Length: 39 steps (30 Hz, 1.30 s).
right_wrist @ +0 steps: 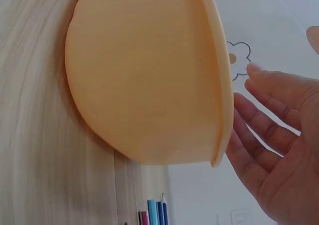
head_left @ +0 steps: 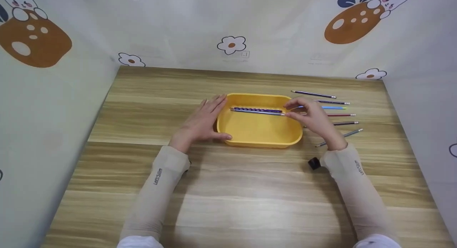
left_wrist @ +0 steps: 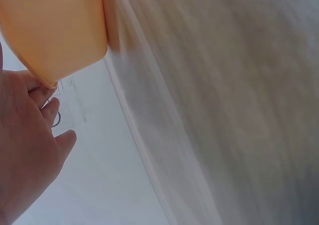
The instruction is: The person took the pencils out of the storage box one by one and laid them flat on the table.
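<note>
A yellow plastic tray (head_left: 260, 133) sits on the table with two pencils lying lengthwise inside: a dark patterned pencil (head_left: 255, 109) and, along its front side, a silvery-blue pencil (head_left: 257, 112). My left hand (head_left: 201, 123) rests at the tray's left end, fingers stretched along the back left corner and thumb by the front rim. Over the right end is my right hand (head_left: 310, 116), its thumb and fingers apart near the silvery pencil's eraser end. In the right wrist view, the relaxed right hand (right_wrist: 279, 130) holds nothing beside the tray wall (right_wrist: 149, 75).
Right of the tray, several pencils lie roughly side by side, among them a dark pencil (head_left: 314, 94), a light blue pencil (head_left: 334, 107), a red pencil (head_left: 342, 115) and a grey pencil (head_left: 353, 132). Patterned white cloth (head_left: 178, 37) stands behind the table (head_left: 250, 205) and along both sides.
</note>
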{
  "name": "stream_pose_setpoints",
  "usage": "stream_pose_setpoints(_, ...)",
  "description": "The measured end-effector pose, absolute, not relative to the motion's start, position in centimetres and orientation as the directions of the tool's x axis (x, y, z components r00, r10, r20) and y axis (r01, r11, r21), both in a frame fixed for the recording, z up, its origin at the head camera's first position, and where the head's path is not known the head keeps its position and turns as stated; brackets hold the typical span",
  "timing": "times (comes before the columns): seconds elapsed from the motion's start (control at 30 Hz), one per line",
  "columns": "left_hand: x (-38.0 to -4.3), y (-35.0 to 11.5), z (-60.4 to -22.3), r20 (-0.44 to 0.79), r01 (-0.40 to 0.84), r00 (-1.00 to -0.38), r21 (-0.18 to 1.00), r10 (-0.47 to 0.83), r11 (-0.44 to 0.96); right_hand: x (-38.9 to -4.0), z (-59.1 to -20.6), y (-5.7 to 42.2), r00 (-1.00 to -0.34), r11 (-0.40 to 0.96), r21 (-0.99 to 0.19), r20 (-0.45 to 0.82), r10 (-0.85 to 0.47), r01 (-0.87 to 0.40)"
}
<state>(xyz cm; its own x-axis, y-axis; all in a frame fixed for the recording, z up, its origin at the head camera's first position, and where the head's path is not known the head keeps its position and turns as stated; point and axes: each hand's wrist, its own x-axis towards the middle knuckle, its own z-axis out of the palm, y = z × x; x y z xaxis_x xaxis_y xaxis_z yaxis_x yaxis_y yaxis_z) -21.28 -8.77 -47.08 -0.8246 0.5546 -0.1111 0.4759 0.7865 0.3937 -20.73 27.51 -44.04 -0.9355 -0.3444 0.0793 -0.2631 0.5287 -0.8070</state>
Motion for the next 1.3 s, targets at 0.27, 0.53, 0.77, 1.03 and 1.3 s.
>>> stream_pose_setpoints(0.27,-21.3,-8.8,-47.2,-0.105,0.485,-0.823,0.382,0.558,0.787,-21.1,-44.6,25.9,-0.926,0.517,-0.815,0.061,-0.374,-0.262)
stream_pose_setpoints(0.53,-21.2,-8.8,-46.9,-0.106,0.498,-0.815,0.373,0.569,0.783,-21.3,-44.3,24.4,-0.908,0.476,-0.844,0.031,-0.417,-0.248)
stream_pose_setpoints(0.77,-21.2,-8.8,-46.8,-0.111,0.501,-0.815,0.358,0.568,0.788,-21.9,-44.7,23.8,-0.894,0.48,-0.845,-0.008,-0.447,-0.233)
stream_pose_setpoints(1.03,-21.2,-8.8,-46.9,-0.106,0.498,-0.817,0.367,0.567,0.786,-23.3,-45.7,24.1,-0.87,0.496,-0.828,-0.022,-0.493,-0.261)
stream_pose_setpoints(1.3,-21.3,-8.9,-46.9,-0.114,0.492,-0.815,0.381,0.568,0.783,-24.0,-45.8,23.8,-0.843,0.54,-0.791,-0.057,-0.534,-0.289)
